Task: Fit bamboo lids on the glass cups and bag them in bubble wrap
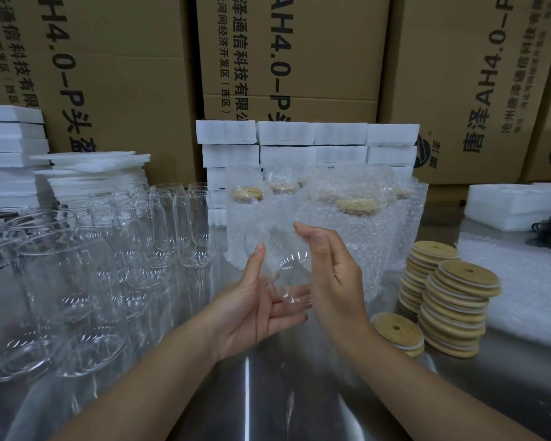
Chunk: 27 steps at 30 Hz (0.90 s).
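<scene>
Cup (280,265) is sitting tilted in the air between both hands, above the table (268,396). The left hand (258,310) is lying palm up under it with flat fingers, thumb touching its side. The right hand (334,275) is pressing flat fingers on its other side. Neither hand is curling round it. More cups (124,243) are standing to the left. Lids (455,310) are sitting in stacks to the right. Bagged cups (347,224) with lids on are standing behind the hands, in front of foam blocks (306,144) and boxes (315,58)
</scene>
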Tool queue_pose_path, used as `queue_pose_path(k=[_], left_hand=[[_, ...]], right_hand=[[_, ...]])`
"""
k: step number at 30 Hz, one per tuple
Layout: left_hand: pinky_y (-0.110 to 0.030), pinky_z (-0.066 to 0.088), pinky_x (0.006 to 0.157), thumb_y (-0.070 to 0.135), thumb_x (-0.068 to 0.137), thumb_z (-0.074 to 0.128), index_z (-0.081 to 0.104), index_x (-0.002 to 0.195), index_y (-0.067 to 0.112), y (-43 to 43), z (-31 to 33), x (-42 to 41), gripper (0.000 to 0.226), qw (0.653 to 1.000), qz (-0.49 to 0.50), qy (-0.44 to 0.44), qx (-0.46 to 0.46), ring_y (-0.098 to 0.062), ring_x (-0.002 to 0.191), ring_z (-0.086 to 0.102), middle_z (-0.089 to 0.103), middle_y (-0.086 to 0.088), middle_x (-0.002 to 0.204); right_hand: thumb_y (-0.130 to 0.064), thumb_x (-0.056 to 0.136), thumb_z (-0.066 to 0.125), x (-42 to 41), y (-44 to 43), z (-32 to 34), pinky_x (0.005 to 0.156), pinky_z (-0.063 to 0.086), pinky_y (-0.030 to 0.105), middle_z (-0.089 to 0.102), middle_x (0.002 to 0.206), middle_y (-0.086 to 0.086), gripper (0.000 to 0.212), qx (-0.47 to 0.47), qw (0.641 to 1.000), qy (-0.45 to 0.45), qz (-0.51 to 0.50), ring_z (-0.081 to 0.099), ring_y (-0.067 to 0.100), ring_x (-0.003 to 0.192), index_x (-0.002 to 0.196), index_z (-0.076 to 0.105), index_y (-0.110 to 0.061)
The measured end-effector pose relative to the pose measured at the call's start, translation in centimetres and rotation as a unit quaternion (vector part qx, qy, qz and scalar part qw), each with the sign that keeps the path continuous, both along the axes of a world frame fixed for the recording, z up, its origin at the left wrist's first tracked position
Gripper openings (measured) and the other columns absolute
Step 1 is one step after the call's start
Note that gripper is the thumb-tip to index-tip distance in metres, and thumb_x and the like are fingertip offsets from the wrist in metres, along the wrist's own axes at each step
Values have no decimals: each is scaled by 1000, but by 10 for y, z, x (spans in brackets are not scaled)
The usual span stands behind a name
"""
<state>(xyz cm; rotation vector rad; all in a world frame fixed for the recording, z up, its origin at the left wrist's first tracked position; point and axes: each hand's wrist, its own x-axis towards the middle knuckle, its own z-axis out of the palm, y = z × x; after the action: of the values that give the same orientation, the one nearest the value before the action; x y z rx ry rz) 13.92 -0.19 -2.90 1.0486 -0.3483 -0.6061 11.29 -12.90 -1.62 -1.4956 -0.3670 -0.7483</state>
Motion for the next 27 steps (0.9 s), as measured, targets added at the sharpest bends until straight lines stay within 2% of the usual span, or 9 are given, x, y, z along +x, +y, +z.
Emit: queue_pose_path(k=[7,10,12,13,16,20,22,25,27], left_hand=[[-28,59,67,77,70,35,21,146,32,-5,-6,-1,90,999,22,5,31,-18,93,73,74,-8,104],[-30,58,69,77,72,31,30,144,36,-6,-7,-3,82,999,18,-22,25,-16,97,71,74,-4,107],[-33,58,69,74,76,32,21,144,47,-6,-6,-3,75,998,29,-50,4,-18,100,70,72,-4,113],[-34,58,68,72,75,36,20,140,53,-6,-4,-3,69,997,34,-62,-12,-20,100,70,72,-5,115],[-37,59,73,69,70,49,29,136,55,-7,-2,-3,70,994,55,-86,-46,-27,103,69,68,-12,121],[-37,58,69,58,80,49,33,142,51,-9,-3,1,64,985,130,-103,-45,-24,105,69,59,-7,136],[-35,58,67,59,79,50,34,140,56,-10,-5,0,63,980,159,-117,-6,-21,110,66,57,1,138],[-31,58,70,59,67,68,27,142,58,-13,-10,-4,86,972,163,-159,63,-20,115,62,56,-4,136],[-29,58,72,43,65,85,23,143,58,-12,-11,-5,101,963,160,-196,97,-16,109,66,57,-10,132]], right_hand=[[-31,102,35,6,-4,-1,97,46,25,69,105,-16,32,5,1000,-3,-24,59,-7,106,101,66,-23],[-34,98,46,7,-5,3,89,50,21,70,106,-8,22,97,994,32,23,64,-3,101,94,61,-18],[-36,96,50,7,-6,6,73,55,20,65,111,-6,21,178,976,76,104,65,-4,97,98,57,-17],[-36,95,52,8,-7,7,74,55,22,63,112,-6,20,192,968,89,134,64,-3,100,100,56,-17],[-44,81,57,8,-6,5,98,44,30,60,121,-13,27,108,981,90,135,56,4,116,106,55,-33],[-41,87,56,4,3,-2,102,41,24,39,131,-32,42,-13,996,49,73,43,-3,127,123,37,-51],[-35,95,53,4,5,-6,108,40,34,33,140,-28,47,-28,997,49,56,39,2,133,126,28,-60],[-40,98,44,3,4,-4,98,38,13,26,149,-21,45,-22,997,52,53,36,-17,123,119,19,-71],[-49,93,40,3,2,-2,102,36,16,25,152,-16,41,0,997,56,55,36,-13,125,123,19,-68]])
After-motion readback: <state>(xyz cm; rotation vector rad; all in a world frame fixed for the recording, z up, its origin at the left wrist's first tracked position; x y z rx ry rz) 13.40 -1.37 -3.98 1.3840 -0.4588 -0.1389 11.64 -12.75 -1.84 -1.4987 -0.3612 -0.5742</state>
